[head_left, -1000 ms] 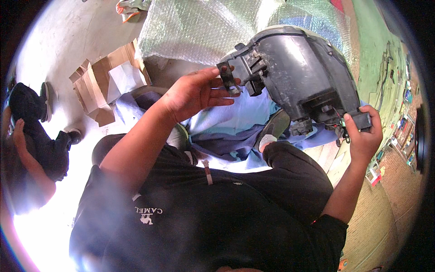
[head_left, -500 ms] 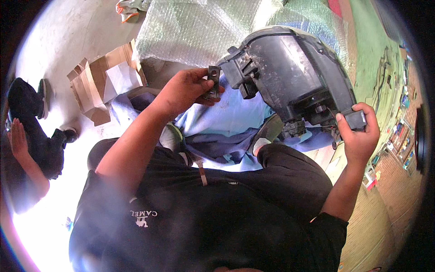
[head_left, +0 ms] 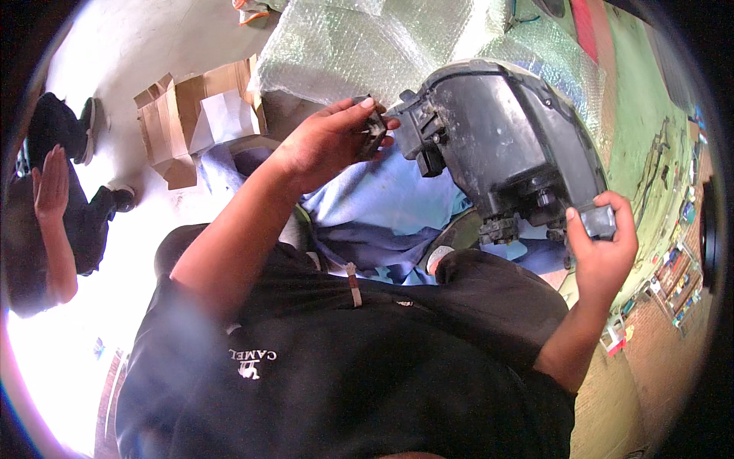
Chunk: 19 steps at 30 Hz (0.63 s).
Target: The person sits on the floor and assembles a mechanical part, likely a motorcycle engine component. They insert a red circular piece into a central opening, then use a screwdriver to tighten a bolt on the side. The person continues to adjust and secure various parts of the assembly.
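A black car headlight housing [head_left: 497, 130] is tilted before me on the right, its smooth, dusty rear shell showing. My right hand [head_left: 604, 237] pinches the mounting tab at its lower right corner between thumb and fingers. Close to the opposite end of the housing, my left hand [head_left: 329, 141] is closed on a small dark bracket [head_left: 375, 134], held a short gap away from the clips there. The fingers cover part of that bracket. A blue cloth [head_left: 382, 206] lies below both hands, between my feet.
Bubble wrap [head_left: 344, 53] spreads out beyond the housing. An opened cardboard box [head_left: 164, 134] with a white sheet [head_left: 225, 118] lies to the left. Another person's hand [head_left: 50, 183] and dark clothes show at the far left. Small tools and parts [head_left: 677, 283] lie far right.
My left hand has turned the bracket, so its flat face with the hole no longer faces me. The view has shifted slightly; my right hand keeps its grip on the tab.
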Motion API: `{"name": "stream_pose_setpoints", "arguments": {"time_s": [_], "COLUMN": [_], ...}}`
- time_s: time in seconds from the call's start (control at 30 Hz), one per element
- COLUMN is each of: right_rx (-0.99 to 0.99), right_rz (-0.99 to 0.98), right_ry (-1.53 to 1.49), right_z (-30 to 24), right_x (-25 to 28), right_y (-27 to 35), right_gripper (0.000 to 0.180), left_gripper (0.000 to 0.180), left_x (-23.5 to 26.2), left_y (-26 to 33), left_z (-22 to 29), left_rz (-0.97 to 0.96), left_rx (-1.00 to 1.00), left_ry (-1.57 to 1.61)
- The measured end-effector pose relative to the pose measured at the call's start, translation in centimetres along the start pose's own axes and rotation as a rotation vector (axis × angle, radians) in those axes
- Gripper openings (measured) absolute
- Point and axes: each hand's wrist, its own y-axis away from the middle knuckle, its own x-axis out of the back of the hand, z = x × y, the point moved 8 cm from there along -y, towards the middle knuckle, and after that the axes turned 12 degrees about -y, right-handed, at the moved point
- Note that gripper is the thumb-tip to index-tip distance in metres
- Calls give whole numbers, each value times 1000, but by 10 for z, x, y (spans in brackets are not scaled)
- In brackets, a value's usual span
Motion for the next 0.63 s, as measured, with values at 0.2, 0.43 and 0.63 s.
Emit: {"name": "stream_pose_setpoints", "arguments": {"time_s": [0.2,0.43,0.63], "right_rx": [107,156,149], "right_rz": [15,-22,-57], "right_ry": [31,6,-38], "right_z": [-8,-1,3], "right_x": [-1,0,0], "right_y": [-1,-7,-12], "right_gripper": [33,34,34], "left_gripper": [20,26,48], "left_x": [2,33,26], "left_y": [-2,-8,-20], "left_z": [-2,-20,-25], "left_rz": [135,433,398], "left_rx": [-6,74,88], "left_ry": [62,-96,-154]}}
